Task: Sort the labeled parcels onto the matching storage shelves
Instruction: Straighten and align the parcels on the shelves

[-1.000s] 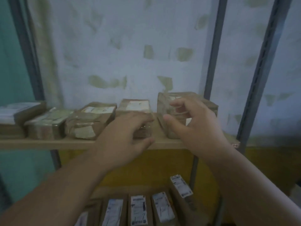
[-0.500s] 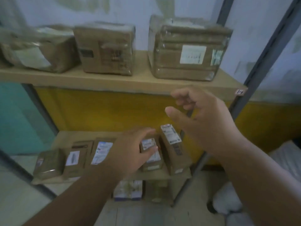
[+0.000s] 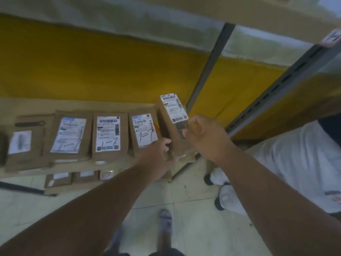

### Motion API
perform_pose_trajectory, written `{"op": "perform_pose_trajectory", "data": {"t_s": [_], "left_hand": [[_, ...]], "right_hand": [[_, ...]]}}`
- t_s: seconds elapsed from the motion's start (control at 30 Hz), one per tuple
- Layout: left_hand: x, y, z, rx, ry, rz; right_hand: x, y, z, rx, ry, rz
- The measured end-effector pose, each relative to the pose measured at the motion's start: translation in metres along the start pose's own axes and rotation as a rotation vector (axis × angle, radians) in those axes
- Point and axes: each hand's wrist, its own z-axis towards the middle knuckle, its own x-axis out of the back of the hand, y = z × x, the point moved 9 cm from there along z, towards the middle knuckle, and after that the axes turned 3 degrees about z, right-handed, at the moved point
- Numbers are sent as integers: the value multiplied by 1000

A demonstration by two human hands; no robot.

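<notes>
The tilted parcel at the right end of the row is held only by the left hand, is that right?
Not quite. In the head view both hands hold the tilted parcel: the left hand at its lower end, the right hand at its side.

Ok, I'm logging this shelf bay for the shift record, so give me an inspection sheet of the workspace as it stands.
Surface: low wooden shelf against a yellow wall, a lower tier beneath.
Job's things: row of labeled parcels lying flat, several marked 1-7; tilted parcel at the row's right end.
Clutter: nothing seen.
Hands: left hand grips the tilted parcel's near end; right hand curled at its right side, contact unclear.
Cables: nothing seen.
Surroundings: grey rack uprights, tiled floor, another person's white trousers.
</notes>
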Motion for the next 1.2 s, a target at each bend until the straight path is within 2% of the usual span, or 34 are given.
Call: {"op": "perform_pose_trajectory", "data": {"t_s": [0.13,0.3,0.47,0.6,0.73,0.83,1.2], "left_hand": [[-31,1,22,100,71,-21],[-54,7,38,227,220,8],[-66,2,47,293,251,-35],[-59,-9,47,280,249,-24],[-50,-10,49,213,179,-28],[-48,-9,53,187,149,7],[-50,-18,62,201,161,-25]], "right_hand": [[-29,33,64,-22,-87,-106],[-51,40,127,57,-200,-179],[-82,56,154,33,-328,-273],[-91,64,159,-36,-304,-181],[-88,75,160,-95,-339,-252],[-80,78,162,-97,-307,-327],[-75,75,160,-43,-233,-238]]}}
